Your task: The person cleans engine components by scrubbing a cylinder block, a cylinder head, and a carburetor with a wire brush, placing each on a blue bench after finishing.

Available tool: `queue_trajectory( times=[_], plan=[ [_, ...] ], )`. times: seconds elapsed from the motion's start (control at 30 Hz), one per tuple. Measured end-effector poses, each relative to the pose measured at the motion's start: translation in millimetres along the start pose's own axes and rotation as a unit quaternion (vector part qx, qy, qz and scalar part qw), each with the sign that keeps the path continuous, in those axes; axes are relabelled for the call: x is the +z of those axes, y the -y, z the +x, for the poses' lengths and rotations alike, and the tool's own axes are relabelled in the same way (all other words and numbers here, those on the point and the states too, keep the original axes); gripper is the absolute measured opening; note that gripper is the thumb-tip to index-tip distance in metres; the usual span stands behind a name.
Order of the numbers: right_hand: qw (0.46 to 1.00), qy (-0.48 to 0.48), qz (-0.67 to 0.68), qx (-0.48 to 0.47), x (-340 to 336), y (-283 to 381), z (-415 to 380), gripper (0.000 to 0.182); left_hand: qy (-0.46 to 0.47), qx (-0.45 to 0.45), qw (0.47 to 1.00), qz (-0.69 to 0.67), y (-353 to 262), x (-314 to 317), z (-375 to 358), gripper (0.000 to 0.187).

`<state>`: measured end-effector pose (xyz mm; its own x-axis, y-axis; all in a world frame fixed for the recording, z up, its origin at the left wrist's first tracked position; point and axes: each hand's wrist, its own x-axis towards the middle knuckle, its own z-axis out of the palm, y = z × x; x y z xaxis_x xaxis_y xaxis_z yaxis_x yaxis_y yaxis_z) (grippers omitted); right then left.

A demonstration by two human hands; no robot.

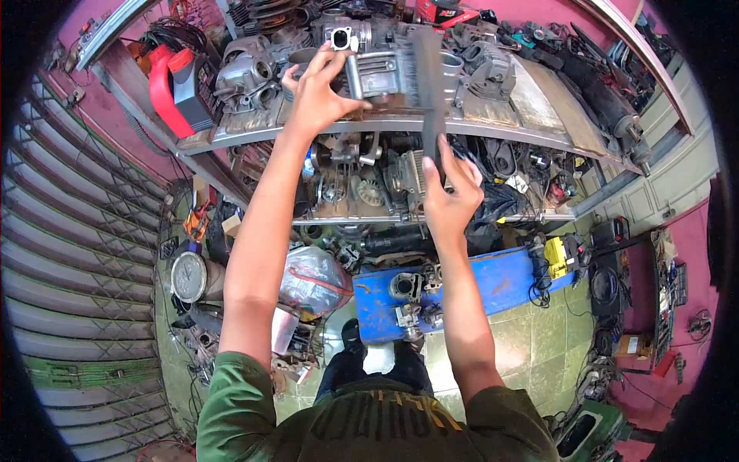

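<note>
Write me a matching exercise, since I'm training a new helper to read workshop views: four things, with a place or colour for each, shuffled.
Things
1. brush
2. bench
3. plastic bag
4. metal part

Places or colours
A. blue
B. held in the left hand
C. held in the right hand
D. left of the blue one

Pairs: 1-C, 2-A, 3-D, 4-B

There are two hands [315, 96] [453, 196], one brush [433, 123], one blue bench [500, 283].

left arm [260, 223] and right arm [464, 304] extended forward; left hand [316, 91] spread, thumb apart; right hand [453, 189] lower, grip closed.
</note>
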<state>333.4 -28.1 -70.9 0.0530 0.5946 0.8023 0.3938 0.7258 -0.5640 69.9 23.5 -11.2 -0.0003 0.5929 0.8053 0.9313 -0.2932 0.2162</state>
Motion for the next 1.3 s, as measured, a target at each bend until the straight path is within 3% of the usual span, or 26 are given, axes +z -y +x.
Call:
queue_trajectory(
  times=[0.17, 0.37, 0.63, 0.8, 0.93, 1.1, 1.3],
  plan=[
    [0.999, 0.040, -0.013, -0.028, 7.2, 0.7, -2.2, 0.045, 0.027, 0.024, 0.999, 0.010, -15.8, -14.3, -11.8, 0.088],
    [0.995, 0.088, -0.038, -0.018, -3.2, 1.7, -23.2, 0.044, -0.022, 0.063, 0.997, 0.025, -6.6, -6.3, -34.8, 0.085],
    [0.997, 0.077, -0.031, -0.006, 6.7, -3.4, -24.2, 0.043, -0.029, 0.088, 0.994, 0.056, 3.8, 5.1, -27.4, 0.087],
    [0.995, 0.083, -0.063, -0.006, 23.4, -4.8, -10.5, 0.042, -0.023, 0.045, 0.997, 0.058, 8.0, 8.1, -16.6, 0.085],
    [0.995, 0.063, -0.068, -0.018, 29.3, 2.2, -13.0, 0.042, 0.050, 0.036, 0.996, 0.068, -3.9, -14.1, -19.2, 0.071],
    [0.996, 0.065, -0.064, -0.006, 25.0, -1.0, -26.3, 0.043, 0.044, 0.008, 0.994, 0.102, -4.5, -4.4, -25.0, 0.062],
    [0.996, 0.068, -0.064, -0.015, 19.0, -4.7, -22.7, 0.043, 0.055, -0.102, 0.982, 0.150, -37.2, -3.7, -19.3, 0.049]
  ],
)
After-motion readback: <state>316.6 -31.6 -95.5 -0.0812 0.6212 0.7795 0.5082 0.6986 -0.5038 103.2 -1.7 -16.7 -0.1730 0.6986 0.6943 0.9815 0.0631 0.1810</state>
